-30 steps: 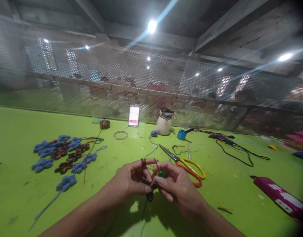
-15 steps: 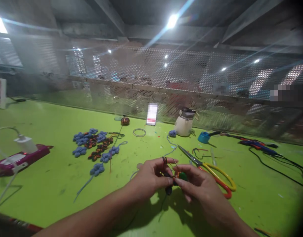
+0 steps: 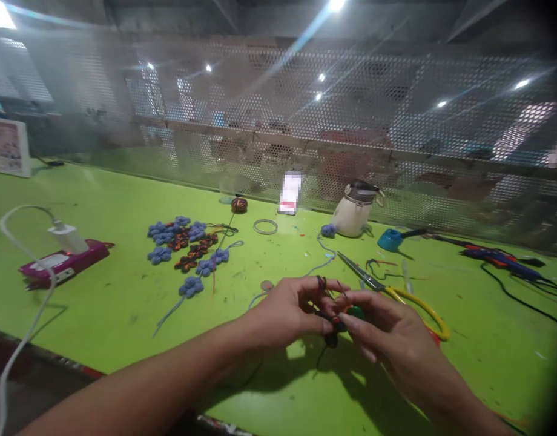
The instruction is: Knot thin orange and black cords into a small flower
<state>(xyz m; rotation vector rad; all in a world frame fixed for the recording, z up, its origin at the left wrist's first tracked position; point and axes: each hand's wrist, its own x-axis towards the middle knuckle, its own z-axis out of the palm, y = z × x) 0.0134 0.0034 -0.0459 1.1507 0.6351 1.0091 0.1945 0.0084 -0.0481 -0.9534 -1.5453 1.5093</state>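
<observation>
My left hand (image 3: 291, 310) and my right hand (image 3: 390, 336) meet over the green table (image 3: 124, 303), fingertips pinched together on a small knotted cord piece (image 3: 332, 330) of dark and orange cord. A short dark tail hangs below it. A green bit (image 3: 355, 312) shows by my right fingers, and a dark loop of cord sits round my left forefinger. Yellow-and-red handled scissors (image 3: 396, 293) lie just beyond my right hand.
Blue and dark knotted cord flowers (image 3: 187, 248) lie at the middle left. A magenta case (image 3: 63, 264) with a white charger and cable sits far left. Farther back: a ball of cord (image 3: 239, 204), a ring (image 3: 265, 226), a white jar (image 3: 355, 212), a blue cup (image 3: 390, 240), black cables (image 3: 514, 269). A perforated screen backs the table.
The view has swung left and down, bringing the magenta case and charger into sight. Both hands stay pinched together on the cord piece, now lying farther right in the picture.
</observation>
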